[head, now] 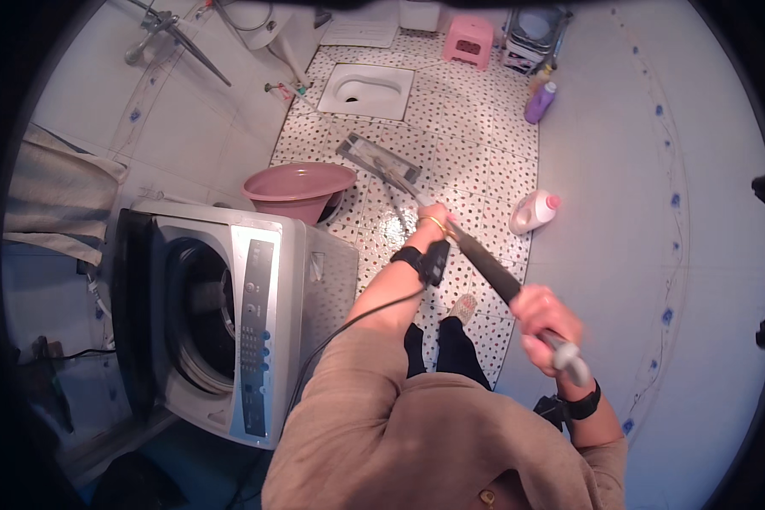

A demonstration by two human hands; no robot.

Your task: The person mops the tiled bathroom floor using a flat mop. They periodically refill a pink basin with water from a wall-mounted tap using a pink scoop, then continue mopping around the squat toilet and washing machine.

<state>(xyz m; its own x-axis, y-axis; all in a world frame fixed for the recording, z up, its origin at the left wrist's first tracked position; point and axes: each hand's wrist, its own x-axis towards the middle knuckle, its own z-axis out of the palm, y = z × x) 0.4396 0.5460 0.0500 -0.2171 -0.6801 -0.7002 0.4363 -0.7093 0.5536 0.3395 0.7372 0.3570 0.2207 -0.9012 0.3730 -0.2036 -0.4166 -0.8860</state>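
Observation:
A long-handled flat mop point(489, 268) slants across the view in both my hands. My left hand point(435, 215) is closed around its pole, above the flat head. Nearer my body, my right hand point(547, 325) grips the handle just below its pale end cap and looks slightly blurred. The grey-framed mop head point(378, 158) lies on the speckled floor tiles point(462, 159), between the squat toilet and a pink plastic basin point(299, 182). Wet-looking shine shows on the tiles beside the pole. Each wrist wears a black strap with a small device.
A top-loading washing machine point(328, 280) with its lid up stands at left. The squat toilet point(368, 91) is set in the floor ahead. Along the right wall are a white bottle with a pink cap point(532, 212) and a purple bottle point(540, 103). A pink stool point(470, 39) stands farther back.

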